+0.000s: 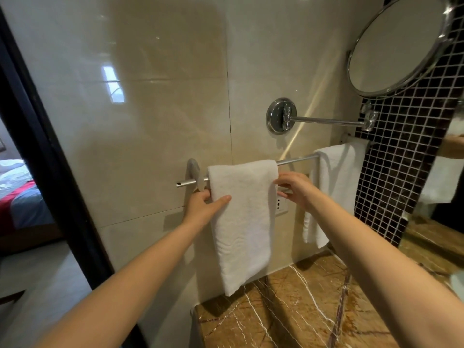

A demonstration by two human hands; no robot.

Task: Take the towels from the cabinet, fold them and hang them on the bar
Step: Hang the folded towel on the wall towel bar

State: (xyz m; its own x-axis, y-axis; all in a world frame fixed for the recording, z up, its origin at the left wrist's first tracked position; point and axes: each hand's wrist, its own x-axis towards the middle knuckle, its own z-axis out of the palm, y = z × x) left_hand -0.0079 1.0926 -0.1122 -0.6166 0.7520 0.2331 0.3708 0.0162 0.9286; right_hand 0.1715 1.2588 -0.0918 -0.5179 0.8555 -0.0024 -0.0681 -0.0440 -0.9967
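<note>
Towel point(246, 217) hangs folded over the left part of the bar point(296, 160); your left hand point(203, 209) pinches its left edge, thumb in front, and your right hand point(296, 188) pinches its right edge, with a second towel point(336, 187) further right

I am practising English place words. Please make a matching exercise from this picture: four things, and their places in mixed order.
1. nearer white folded towel
2. farther white towel
3. round chrome-framed mirror
4. brown veined marble counter

A. below the towels
B. top right corner
C. left part of the metal bar
D. right end of the bar

Pairs: 1-C, 2-D, 3-B, 4-A
</note>
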